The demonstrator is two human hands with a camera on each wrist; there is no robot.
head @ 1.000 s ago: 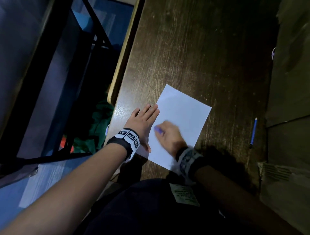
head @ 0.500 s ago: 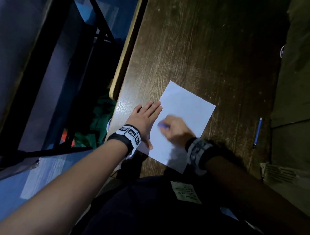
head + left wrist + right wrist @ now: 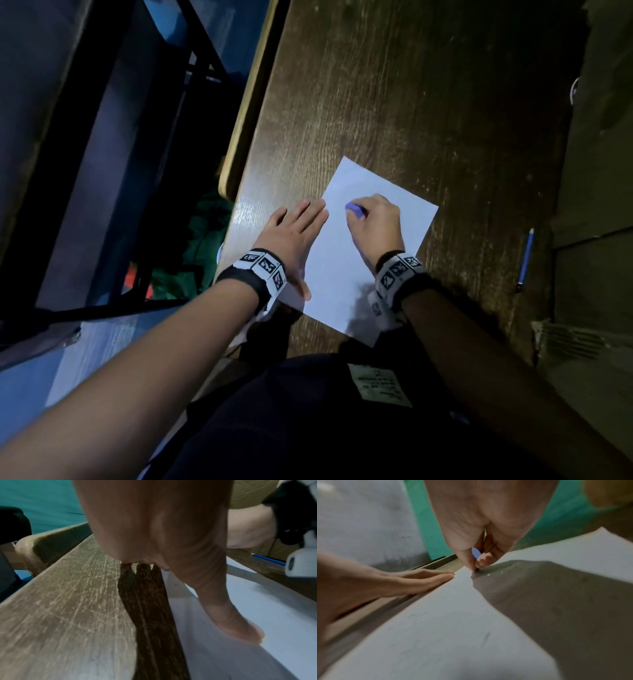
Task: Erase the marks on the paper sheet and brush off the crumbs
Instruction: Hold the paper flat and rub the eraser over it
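A white paper sheet (image 3: 342,274) lies tilted on the dark wooden table (image 3: 411,102) near its front edge. My left hand (image 3: 291,233) lies flat with straight fingers along the sheet's left edge, its thumb (image 3: 236,626) pressing on the paper (image 3: 257,615). My right hand (image 3: 375,222) pinches a small purple eraser (image 3: 356,209) and holds its tip on the sheet's upper half. In the right wrist view the eraser (image 3: 476,553) shows between thumb and fingers, touching the paper (image 3: 453,628). Faint pencil marks and a few crumbs (image 3: 488,574) dot the sheet.
A blue pencil (image 3: 525,258) lies on the table to the right of the sheet. Cardboard boxes (image 3: 599,171) stand along the right side. The table's left edge (image 3: 250,113) drops to a blue floor and a black metal frame (image 3: 102,171).
My right hand has slid the eraser from the sheet's lower middle up toward its far half. The left hand has stayed flat at the left edge.
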